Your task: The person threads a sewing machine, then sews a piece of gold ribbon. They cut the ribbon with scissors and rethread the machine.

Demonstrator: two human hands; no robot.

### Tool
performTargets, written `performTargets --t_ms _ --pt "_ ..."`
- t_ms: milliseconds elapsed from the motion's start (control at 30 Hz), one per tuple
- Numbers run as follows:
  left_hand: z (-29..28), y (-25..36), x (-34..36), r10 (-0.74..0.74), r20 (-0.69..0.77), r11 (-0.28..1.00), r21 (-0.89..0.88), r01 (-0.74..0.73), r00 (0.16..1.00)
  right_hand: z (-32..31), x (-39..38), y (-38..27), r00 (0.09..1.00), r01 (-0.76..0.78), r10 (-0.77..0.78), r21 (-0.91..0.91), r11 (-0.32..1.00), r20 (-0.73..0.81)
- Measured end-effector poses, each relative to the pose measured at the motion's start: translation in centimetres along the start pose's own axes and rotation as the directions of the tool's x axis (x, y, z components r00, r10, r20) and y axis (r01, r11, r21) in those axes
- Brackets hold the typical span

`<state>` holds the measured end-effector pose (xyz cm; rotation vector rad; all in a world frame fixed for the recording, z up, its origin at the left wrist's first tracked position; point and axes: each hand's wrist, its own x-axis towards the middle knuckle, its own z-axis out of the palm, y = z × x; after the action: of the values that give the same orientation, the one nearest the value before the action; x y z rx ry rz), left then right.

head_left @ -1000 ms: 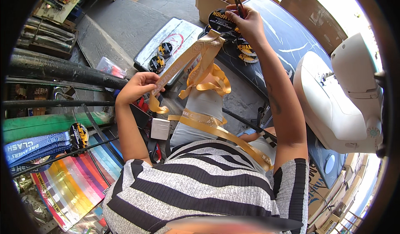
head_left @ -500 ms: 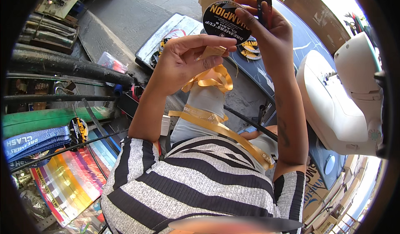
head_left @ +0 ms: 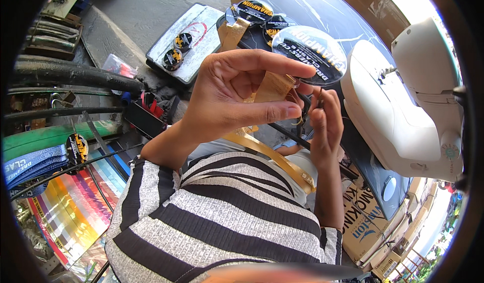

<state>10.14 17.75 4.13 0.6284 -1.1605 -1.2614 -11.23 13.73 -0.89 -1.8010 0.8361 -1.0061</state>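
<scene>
My left hand (head_left: 227, 89) pinches a folded gold ribbon (head_left: 274, 87) between thumb and fingers, in front of my chest. At its fingertips a round black, white and gold medal (head_left: 308, 56) tilts with glare on its face, beside the ribbon's fold. My right hand (head_left: 326, 124) is closed just below the medal, around dark thread snips (head_left: 305, 104) that are mostly hidden by the fingers. Across my lap runs another length of gold ribbon (head_left: 272, 157). More round medals (head_left: 254, 11) lie on the dark marbled table beyond, with a gold ribbon piece (head_left: 233, 33) nearby.
A white sewing machine (head_left: 380, 96) stands on the marbled table (head_left: 348, 15) at the right. On the left, a worn white board (head_left: 194, 23) carries two small round medals. Blue printed lanyards (head_left: 38, 164), coloured ribbons (head_left: 75, 207) and dark pipes (head_left: 75, 73) lie farther left. Cardboard boxes (head_left: 365, 227) sit lower right.
My right hand has let go of the medal and dropped below it with the snips. The medal is now at my left fingertips, farther right and lower. My left hand has come nearer.
</scene>
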Motion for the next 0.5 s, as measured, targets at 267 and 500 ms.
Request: performTargets --t_ms 267,500 --pt "3.5 -1.2 0.7 -0.041 0.082 0.999 -0.018 0.042 0.996 0.4 -3.0 1.2 0.978 0.148 -0.144 0.012 0.989 -0.15" --pt "4.6 -2.2 1.2 -0.059 0.129 0.997 -0.038 0.065 0.99 -0.9 -4.6 0.9 0.981 0.099 -0.096 0.01 0.995 -0.166"
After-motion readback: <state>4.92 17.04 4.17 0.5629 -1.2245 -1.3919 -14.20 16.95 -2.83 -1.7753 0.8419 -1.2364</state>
